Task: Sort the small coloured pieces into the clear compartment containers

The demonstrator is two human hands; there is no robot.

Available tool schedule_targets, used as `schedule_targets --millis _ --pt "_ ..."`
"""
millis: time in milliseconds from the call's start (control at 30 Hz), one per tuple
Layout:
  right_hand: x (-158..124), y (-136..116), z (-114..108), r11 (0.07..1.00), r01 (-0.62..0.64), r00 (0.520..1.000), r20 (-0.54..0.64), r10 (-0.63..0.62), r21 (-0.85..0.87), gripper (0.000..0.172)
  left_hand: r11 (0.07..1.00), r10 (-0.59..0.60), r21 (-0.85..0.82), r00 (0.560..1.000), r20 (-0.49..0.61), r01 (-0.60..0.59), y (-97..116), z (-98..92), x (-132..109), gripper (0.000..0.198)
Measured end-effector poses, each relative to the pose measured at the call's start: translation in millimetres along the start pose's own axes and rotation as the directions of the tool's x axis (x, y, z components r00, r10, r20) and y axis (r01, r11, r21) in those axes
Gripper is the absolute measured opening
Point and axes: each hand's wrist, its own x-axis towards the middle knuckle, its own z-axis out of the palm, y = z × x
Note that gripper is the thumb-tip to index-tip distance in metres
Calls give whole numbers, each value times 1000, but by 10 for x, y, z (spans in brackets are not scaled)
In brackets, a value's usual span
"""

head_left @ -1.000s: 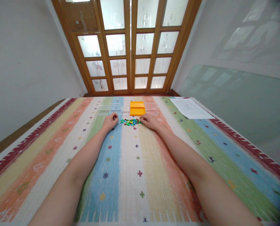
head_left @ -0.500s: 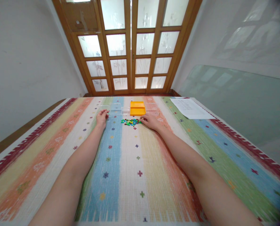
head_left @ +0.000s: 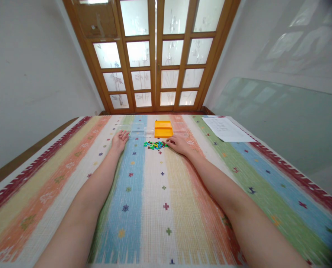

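A pile of small colourful pieces (head_left: 155, 145), blue, green, yellow and dark, lies on the striped cloth. At its right edge is my right hand (head_left: 178, 144), with fingers bent and their tips close together against the pieces; what they hold, if anything, is too small to make out. To the left of the pile, my left hand (head_left: 120, 140) rests with its palm partly turned up and fingers apart, holding nothing I can see. It lies beside clear plastic trays (head_left: 137, 133). Behind the pile stands a yellow two-part box (head_left: 163, 128).
Another clear tray (head_left: 180, 129) sits right of the yellow box. A white printed sheet (head_left: 227, 128) lies at the back right of the table. The striped tablecloth (head_left: 154, 208) spreads under everything. Wooden glass-paned doors (head_left: 156, 56) close off the far side.
My left hand has turned its palm upward and its fingers have opened from a pinch. The right hand stays at the pile's right edge.
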Motion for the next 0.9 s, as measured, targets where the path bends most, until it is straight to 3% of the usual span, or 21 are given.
schedule_targets --millis 200,467,567,700,800,833,900 --pt "-5 -15 -9 1000 -13 1000 5 13 -9 26 991 23 129 993 116 -38 47 7 -53 9" --pt "-1 -23 -19 1000 -20 1000 17 20 -22 27 978 49 192 983 178 -83 7 77 -136 30" --pt "1 -101 -70 999 -12 1000 -12 12 -38 27 944 61 304 974 220 -128 -79 125 -146 39" --pt "3 -376 -133 998 53 995 -80 -56 -32 28 831 102 492 941 321 -258 -211 188 -187 32" --pt "5 -611 -102 989 150 988 -34 -150 -1 27 693 159 607 903 398 -390 -268 235 -268 24" --pt "6 -665 -79 984 177 984 -21 -177 8 27 616 184 637 871 455 -463 -278 257 -310 23" --pt "8 -712 -31 978 209 978 -5 -209 12 27 422 194 647 760 620 -635 -291 317 -416 19"
